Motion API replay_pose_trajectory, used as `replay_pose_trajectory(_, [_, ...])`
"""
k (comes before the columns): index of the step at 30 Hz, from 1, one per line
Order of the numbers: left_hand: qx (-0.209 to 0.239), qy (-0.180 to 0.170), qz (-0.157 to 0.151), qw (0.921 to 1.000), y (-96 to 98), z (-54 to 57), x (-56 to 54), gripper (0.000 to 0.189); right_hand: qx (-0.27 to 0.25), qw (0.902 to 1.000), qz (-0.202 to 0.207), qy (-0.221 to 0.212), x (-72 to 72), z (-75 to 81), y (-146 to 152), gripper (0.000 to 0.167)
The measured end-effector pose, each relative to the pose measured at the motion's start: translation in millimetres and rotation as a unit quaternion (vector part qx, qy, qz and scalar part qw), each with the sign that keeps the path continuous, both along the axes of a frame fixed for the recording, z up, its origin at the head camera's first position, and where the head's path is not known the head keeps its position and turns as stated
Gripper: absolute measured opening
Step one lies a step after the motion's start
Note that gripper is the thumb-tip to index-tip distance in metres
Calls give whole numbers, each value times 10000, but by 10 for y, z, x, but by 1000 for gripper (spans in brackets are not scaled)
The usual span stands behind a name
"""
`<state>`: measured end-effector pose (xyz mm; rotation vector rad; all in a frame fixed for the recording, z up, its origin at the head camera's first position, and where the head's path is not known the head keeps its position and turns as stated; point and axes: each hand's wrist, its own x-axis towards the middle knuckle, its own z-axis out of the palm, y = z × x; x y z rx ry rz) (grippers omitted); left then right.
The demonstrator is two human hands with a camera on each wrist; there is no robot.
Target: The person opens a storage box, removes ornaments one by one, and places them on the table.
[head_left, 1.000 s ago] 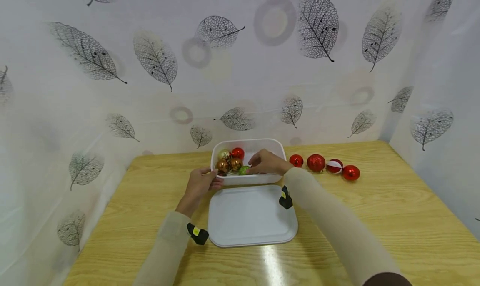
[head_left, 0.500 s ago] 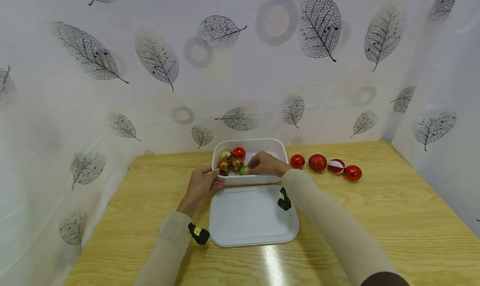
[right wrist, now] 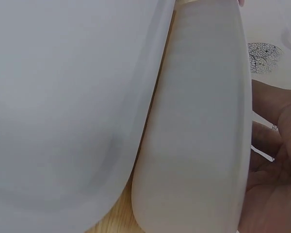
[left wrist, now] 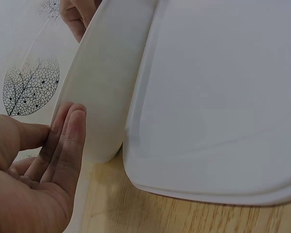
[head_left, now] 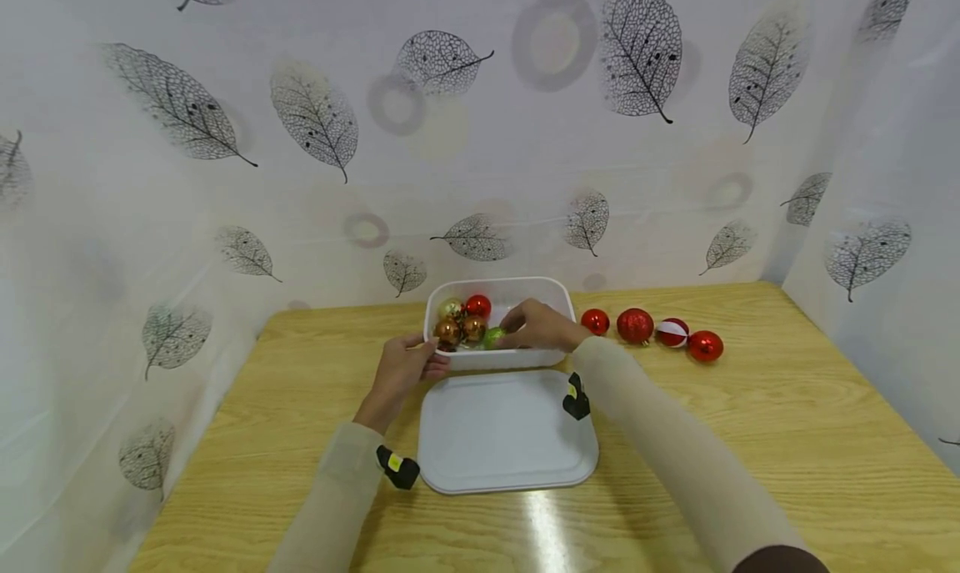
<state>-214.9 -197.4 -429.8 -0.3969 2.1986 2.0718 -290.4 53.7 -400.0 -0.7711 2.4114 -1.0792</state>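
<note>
A white plastic box [head_left: 495,360] stands at the back of the table with several Christmas baubles in its left part. Among these are a red bauble [head_left: 477,307], a pale gold one [head_left: 451,309] and two copper ones [head_left: 474,329]. My left hand [head_left: 397,377] grips the box's near left corner; in the left wrist view the fingers [left wrist: 70,150] lie along the outer wall, thumb at the rim. Reaching inside the box, my right hand [head_left: 543,326] pinches a green bauble [head_left: 493,338] low beside the copper ones. The box wall [right wrist: 194,121] hides the fingertips in the right wrist view.
A white lid [head_left: 510,431] lies flat on the wooden table [head_left: 750,439], right in front of the box. Several red baubles [head_left: 635,326] sit in a row to the box's right, one with a white band [head_left: 672,333]. A leaf-printed curtain [head_left: 480,139] hangs behind.
The green bauble has shifted slightly right inside the box along with my right hand. My left hand keeps its grip on the box corner.
</note>
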Motion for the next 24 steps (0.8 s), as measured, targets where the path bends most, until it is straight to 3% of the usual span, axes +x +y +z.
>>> replay_pose_trajectory(7, [24, 35, -45, 10000, 1, 14, 0, 42, -351, 9977, -348, -464, 25, 62, 89, 43])
replay_pose_trajectory(24, [39, 25, -76, 10000, 8, 29, 5, 44, -502, 9976, -421, -221, 23, 406, 412, 43])
